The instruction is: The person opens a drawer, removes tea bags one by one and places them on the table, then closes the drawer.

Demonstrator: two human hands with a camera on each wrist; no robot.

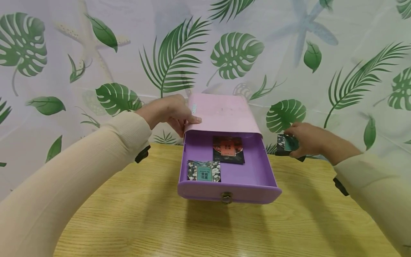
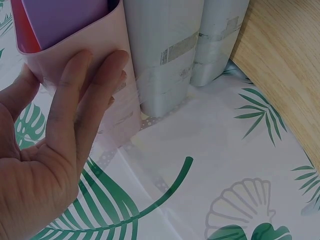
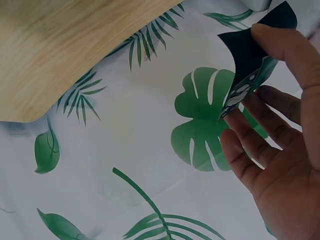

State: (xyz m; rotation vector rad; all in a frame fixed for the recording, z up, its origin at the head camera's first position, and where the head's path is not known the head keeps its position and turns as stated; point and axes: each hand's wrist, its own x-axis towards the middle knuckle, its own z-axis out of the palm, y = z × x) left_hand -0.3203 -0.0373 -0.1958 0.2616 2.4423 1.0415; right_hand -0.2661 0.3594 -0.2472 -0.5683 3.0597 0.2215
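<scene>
A pink drawer box [image 1: 224, 112] is tilted, with its purple drawer [image 1: 202, 191] pulled out toward me. My left hand [image 1: 176, 110] grips the box's left side, thumb on top; in the left wrist view its fingers spread along the pink shell. Inside the drawer lie a red-labelled tea sachet [image 1: 228, 150] at the back and a green-labelled tea sachet [image 1: 204, 172] at the front left. To the right of the box, my right hand [image 1: 309, 139] pinches another green-labelled tea sachet [image 1: 283, 144]. The right wrist view shows this sachet bent between thumb and fingers.
A wooden table [image 1: 122, 207] lies beneath the box. Behind it hangs a white cloth [image 1: 128, 71] printed with leaves. Pale boxes [image 2: 165, 60] stand beside the pink one. A metal knob [image 1: 226, 197] sticks out from the drawer front.
</scene>
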